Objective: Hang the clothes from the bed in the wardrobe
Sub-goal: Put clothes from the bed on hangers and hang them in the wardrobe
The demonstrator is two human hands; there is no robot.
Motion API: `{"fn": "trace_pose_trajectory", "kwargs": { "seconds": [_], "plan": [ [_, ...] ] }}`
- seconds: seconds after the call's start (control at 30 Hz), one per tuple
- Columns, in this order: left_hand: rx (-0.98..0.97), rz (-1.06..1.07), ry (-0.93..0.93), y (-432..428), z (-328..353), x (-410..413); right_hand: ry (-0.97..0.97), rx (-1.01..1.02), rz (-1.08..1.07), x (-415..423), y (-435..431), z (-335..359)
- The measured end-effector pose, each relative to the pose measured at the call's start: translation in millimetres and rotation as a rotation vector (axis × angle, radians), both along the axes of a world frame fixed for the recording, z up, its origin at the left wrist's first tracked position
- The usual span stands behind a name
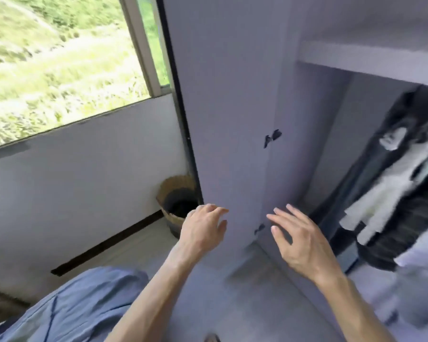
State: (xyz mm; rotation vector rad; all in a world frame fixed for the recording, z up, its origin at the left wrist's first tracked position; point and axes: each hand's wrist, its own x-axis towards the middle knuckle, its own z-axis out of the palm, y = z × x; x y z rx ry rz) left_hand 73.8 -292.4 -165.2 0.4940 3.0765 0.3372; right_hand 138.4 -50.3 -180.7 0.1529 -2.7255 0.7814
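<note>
Left hand (pixel 203 228) & right hand (pixel 304 245) both empty, fingers loose, just before wardrobe (pixel 232 95); blue cloth (pixel 79 304) lies down-left of left hand, prob. soft, light, floppy, so best pinched at collar/shoulders.

Head view — down, close on wardrobe (pixel 232 95).

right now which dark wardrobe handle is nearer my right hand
The lower handle, just beside the fingertips of the right hand; the upper handle sits far higher.
</note>
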Motion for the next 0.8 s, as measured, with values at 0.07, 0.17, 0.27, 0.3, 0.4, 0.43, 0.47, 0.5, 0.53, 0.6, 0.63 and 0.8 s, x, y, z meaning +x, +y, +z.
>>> {"fn": "trace_pose_trajectory", "kwargs": {
  "seconds": [0.07, 0.17, 0.27, 0.3, 0.4, 0.43, 0.47, 0.5, 0.53, 0.6, 0.63, 0.8],
  "plan": [
    [-0.006, -0.100, 0.013, 37.3, 13.7, -25.5, 0.022, 0.009, -0.104, 1.1, 29.8, 8.6],
    [0.011, -0.243, 0.030, 85.6, 30.4, -56.9, 0.053, 0.029, -0.269, 2.7, 65.8, 19.5],
    [0.024, -0.361, 0.053, 121.8, 39.8, -83.7, 0.096, 0.068, -0.410, 3.0, 91.7, 31.3],
    [0.026, -0.399, 0.065, 132.3, 42.7, -92.2, 0.104, 0.088, -0.449, 2.4, 98.9, 35.8],
    [0.045, -0.507, 0.088, 158.7, 51.4, -116.6, 0.079, 0.121, -0.548, 0.6, 114.6, 51.3],
    [0.051, -0.539, 0.096, 165.7, 54.4, -124.0, 0.074, 0.131, -0.578, 0.3, 118.5, 56.2],
    [0.056, -0.569, 0.103, 172.1, 57.7, -131.4, 0.074, 0.146, -0.607, -0.4, 122.0, 61.1],
    [0.058, -0.598, 0.111, 178.2, 61.5, -138.8, 0.080, 0.166, -0.634, -1.1, 125.1, 66.4],
    [0.060, -0.625, 0.119, 184.3, 65.2, -146.5, 0.088, 0.191, -0.658, -1.6, 128.4, 71.9],
    [0.067, -0.672, 0.142, 196.3, 72.9, -160.9, 0.113, 0.233, -0.705, -1.7, 134.5, 83.1],
    [0.073, -0.690, 0.157, 202.6, 76.8, -167.8, 0.123, 0.242, -0.731, -2.2, 137.7, 89.3],
    [0.138, -0.763, 0.198, 236.7, 98.1, -194.5, 0.195, 0.296, -0.829, -13.1, 153.8, 122.4]
  ]
}}
